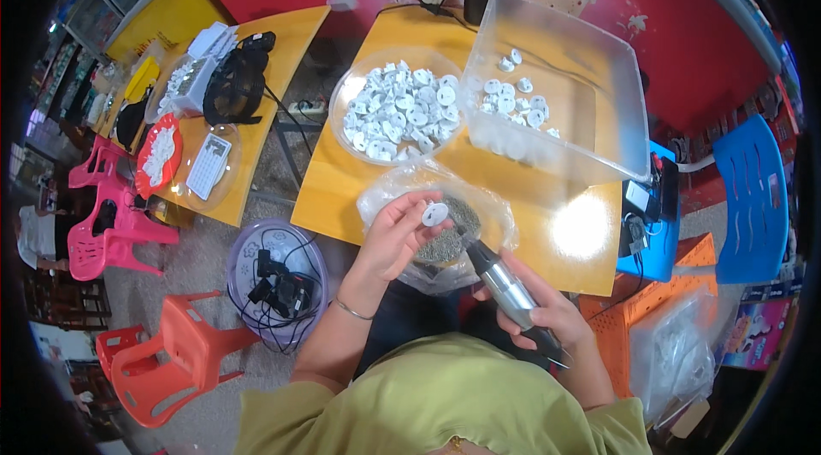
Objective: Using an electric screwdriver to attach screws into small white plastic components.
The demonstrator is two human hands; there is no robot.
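On the near yellow table (329, 198), containers take up most of the top. Round clear bowl (339, 96), far L, is heaped w/ small white plastic pcs (398, 113), disc-faced, lying every which way. Big rectangular clear bin (590, 160), just R of it, has far fewer: a loose cluster of white discs (513, 104) toward its L side, bare floor elsewhere. Nearest the body, a crumpled clear plastic bag (385, 198) lies open around a mass of fine grey bits (457, 220); too small to tell what they are.

L hand (395, 228) is up over the bag, thumb & fingers pinched on one white disc (434, 215), face w/ small holes turned up. R hand (547, 314) is wrapped round a silver & black power driver (511, 292), fingers curled about the grip; black nose points up-L, near the disc. Can't tell if the tip touches it.

Other table (295, 40), off L: red tray (176, 147) w/ white pcs; round clear tray (233, 147) w/ a white gridded rectangle (208, 166) in it. On the floor btwn, lilac basin (318, 267) holds black adapters & tangled cables (282, 288). Low R: orange crate (611, 344), w/ a clear bag of pale stuff (676, 352) beside it, contents unclear.
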